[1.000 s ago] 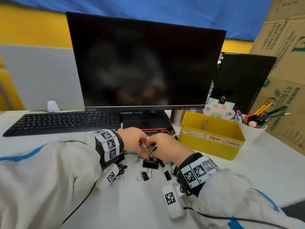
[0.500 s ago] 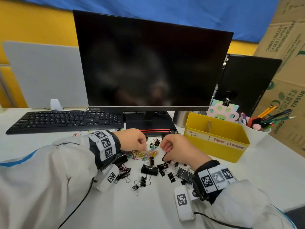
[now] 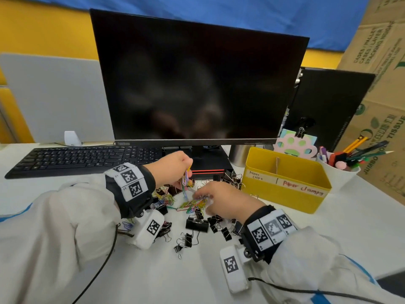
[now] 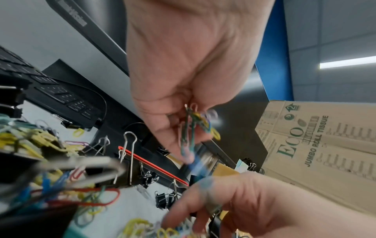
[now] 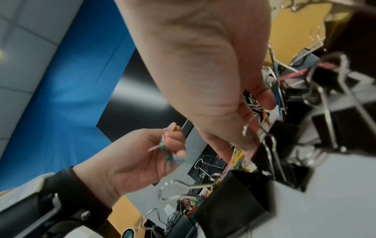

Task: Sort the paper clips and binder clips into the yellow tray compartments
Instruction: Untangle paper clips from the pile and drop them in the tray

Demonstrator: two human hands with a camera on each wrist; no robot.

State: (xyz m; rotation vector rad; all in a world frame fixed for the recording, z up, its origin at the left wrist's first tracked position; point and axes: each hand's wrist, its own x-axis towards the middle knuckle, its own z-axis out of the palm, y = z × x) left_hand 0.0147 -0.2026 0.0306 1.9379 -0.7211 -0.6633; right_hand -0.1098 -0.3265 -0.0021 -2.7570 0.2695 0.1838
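- Left hand (image 3: 173,166) was raised just left of the yellow tray (image 3: 287,195), fingers curled, pinching a small bunch of coloured paper clips (image 3: 186,179) that dangled from the fingertips.
- Right hand (image 3: 223,199) was down on the loose paper-clip pile (image 3: 192,204), left of the tray, fingertips curled into it. Whether it actually had a clip pinched: cannot tell, since both wrist views were blurred there.
- Black binder clips (image 3: 197,223) lay mixed into and around the same pile, some hard against the tray's left wall, others on the near side towards the wrists.
- Tray had two labelled compartments: "Paper clips" on the left (image 3: 255,175), "Paper clamps" on the right (image 3: 302,188), with a cardboard divider (image 3: 277,165) between them. No clips were visible inside from the head view; the floor was partly hidden.
- My read of the step: collecting paper clips into the left hand before a drop into the left compartment.
- To do it well: pick single clips with the right fingertips, and shake off any hooked to binder-clip wire handles before passing them across.
- Keep the left pinch tight; the dangling clips looked loosely linked and could shed.
- Release low over the left compartment, clear of the divider.
- Monitor (image 3: 197,84) and keyboard (image 3: 83,156) sat behind the pile, pen cup (image 3: 339,174) right of the tray; none was in the path.
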